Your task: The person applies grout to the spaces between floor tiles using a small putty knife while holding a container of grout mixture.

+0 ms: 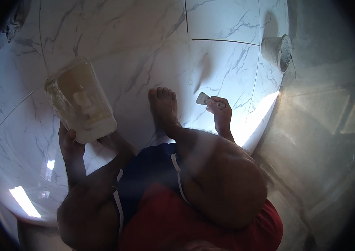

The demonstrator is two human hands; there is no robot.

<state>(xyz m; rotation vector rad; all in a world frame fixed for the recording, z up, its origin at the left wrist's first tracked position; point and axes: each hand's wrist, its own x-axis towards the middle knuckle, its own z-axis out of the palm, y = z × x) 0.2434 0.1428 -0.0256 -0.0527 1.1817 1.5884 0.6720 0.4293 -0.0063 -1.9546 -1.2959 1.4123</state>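
Observation:
My left hand [69, 139] grips the near-left corner of a pale rectangular plastic tub [99, 133], its thumb over the rim. The tub tilts, and a cloudy beige liquid or wet residue shows inside; I cannot tell which. Away to the right, my right hand [222, 109] is closed round the handle of a small putty knife [203, 98]. The knife's greyish blade points left, over the white marble-patterned tiles [140, 46]. Between the two hands stands my bare right foot [163, 104].
A small whitish bucket [274, 51], crusted at the mouth, lies tipped at the tiles' right edge. Beyond that edge is rough grey concrete [324, 138]. Dark joint lines [226, 42] run between tiles. A crumpled clear plastic item [14, 25] is at the far left.

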